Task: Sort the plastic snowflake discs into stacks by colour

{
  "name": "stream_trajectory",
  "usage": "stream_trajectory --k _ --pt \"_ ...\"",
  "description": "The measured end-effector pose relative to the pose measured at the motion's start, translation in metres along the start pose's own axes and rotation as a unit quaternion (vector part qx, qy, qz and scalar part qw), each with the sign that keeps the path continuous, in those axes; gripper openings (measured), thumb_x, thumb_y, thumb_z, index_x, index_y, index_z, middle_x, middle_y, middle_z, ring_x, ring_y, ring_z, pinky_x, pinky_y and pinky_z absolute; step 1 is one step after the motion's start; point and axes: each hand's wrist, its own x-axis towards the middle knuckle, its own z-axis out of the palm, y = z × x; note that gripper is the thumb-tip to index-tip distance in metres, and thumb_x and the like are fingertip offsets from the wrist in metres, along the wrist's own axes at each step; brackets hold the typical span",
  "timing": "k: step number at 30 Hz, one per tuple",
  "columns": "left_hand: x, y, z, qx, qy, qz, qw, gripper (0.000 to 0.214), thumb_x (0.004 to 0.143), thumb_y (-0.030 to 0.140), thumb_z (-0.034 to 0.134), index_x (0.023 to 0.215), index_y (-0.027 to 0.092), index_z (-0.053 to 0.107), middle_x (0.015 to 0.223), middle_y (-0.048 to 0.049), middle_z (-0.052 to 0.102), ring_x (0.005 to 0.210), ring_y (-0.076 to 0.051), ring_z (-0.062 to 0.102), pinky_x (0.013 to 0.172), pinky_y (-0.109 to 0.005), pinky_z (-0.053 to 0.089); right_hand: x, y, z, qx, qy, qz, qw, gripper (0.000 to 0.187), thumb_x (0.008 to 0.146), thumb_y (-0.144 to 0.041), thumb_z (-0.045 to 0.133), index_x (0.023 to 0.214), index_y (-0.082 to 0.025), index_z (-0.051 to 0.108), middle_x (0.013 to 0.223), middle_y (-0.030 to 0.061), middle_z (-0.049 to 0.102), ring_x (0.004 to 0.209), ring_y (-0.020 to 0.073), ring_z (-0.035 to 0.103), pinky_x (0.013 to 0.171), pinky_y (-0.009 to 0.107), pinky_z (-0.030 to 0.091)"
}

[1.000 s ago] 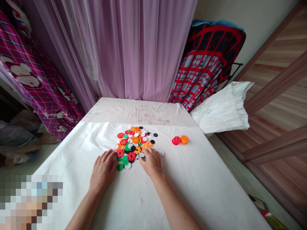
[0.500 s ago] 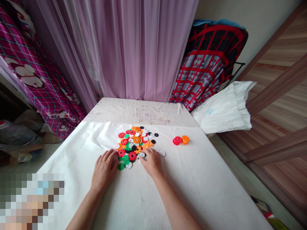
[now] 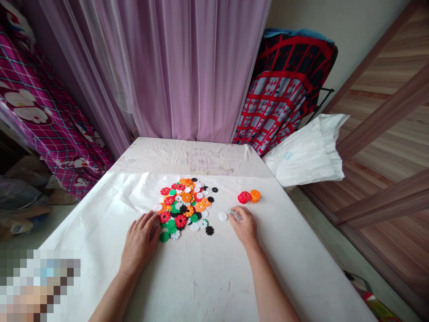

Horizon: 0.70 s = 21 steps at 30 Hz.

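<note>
A loose pile of notched plastic snowflake discs (image 3: 181, 220) in red, orange, green, white and black lies at the middle of the table. My left hand (image 3: 140, 239) rests flat against the left side of this pile, its fingers stretched out and holding nothing. To the right of the pile, my right hand (image 3: 244, 226) is closed in a pinch low over the cloth. A small pale and greenish disc (image 3: 230, 211) shows at its fingertips, mostly hidden. Just left of those fingertips lies a white disc (image 3: 223, 216). Beyond the right hand sit a red disc stack (image 3: 244, 197) and an orange disc stack (image 3: 255, 196).
A white cloth (image 3: 197, 281) covers the table. At its far right edge hangs a white bag (image 3: 308, 150). Purple curtains (image 3: 187, 67) stand behind, with a red checked cover (image 3: 284, 85) beside them. A blurred patch (image 3: 40, 286) hides the lower left corner.
My right hand has moved right, from the pile's edge to beside the white disc, carrying a small disc. A black disc now shows at the pile's near right. My left hand stays by the pile.
</note>
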Motion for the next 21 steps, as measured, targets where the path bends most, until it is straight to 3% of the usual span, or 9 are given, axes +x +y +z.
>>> stream_trajectory --k 4,9,15,21 --pt "0.001 0.002 -0.003 0.002 -0.008 0.001 1.000 0.041 0.096 0.038 0.041 0.127 0.022 0.063 0.138 -0.0100 0.062 0.130 -0.028 0.053 0.109 -0.048 0.041 -0.008 -0.005 0.006 0.093 -0.050 0.030 0.994 0.020 0.075 -0.037 0.059 0.084 -0.022 0.068 0.089 0.0066 0.073 0.081 0.0204 0.065 0.079 0.034 0.051" --pt "0.001 0.002 -0.004 -0.002 -0.010 0.003 1.000 0.040 0.095 0.037 0.042 0.127 0.024 0.063 0.138 -0.0096 0.062 0.131 -0.028 0.053 0.110 -0.048 0.040 -0.011 -0.021 0.010 0.241 -0.115 0.117 0.957 0.034 0.075 -0.047 0.062 0.092 -0.019 0.069 0.077 0.0049 0.070 0.068 0.0173 0.061 0.062 0.029 0.050" --pt "0.001 0.003 -0.004 -0.004 -0.001 0.002 1.000 0.040 0.096 0.037 0.041 0.125 0.024 0.064 0.136 -0.0101 0.063 0.128 -0.027 0.055 0.109 -0.048 0.040 -0.021 -0.031 0.014 0.139 -0.149 0.055 0.977 0.027 0.071 -0.037 0.066 0.092 -0.022 0.072 0.082 0.0036 0.070 0.072 0.0176 0.062 0.068 0.030 0.051" --pt "0.000 0.001 -0.002 -0.009 -0.002 0.007 1.000 0.040 0.095 0.038 0.042 0.126 0.024 0.064 0.137 -0.0101 0.063 0.129 -0.028 0.054 0.110 -0.049 0.040 -0.016 -0.017 0.008 0.088 -0.098 0.056 0.990 0.029 0.073 -0.040 0.063 0.095 -0.022 0.071 0.084 0.0045 0.071 0.075 0.0197 0.064 0.073 0.033 0.052"
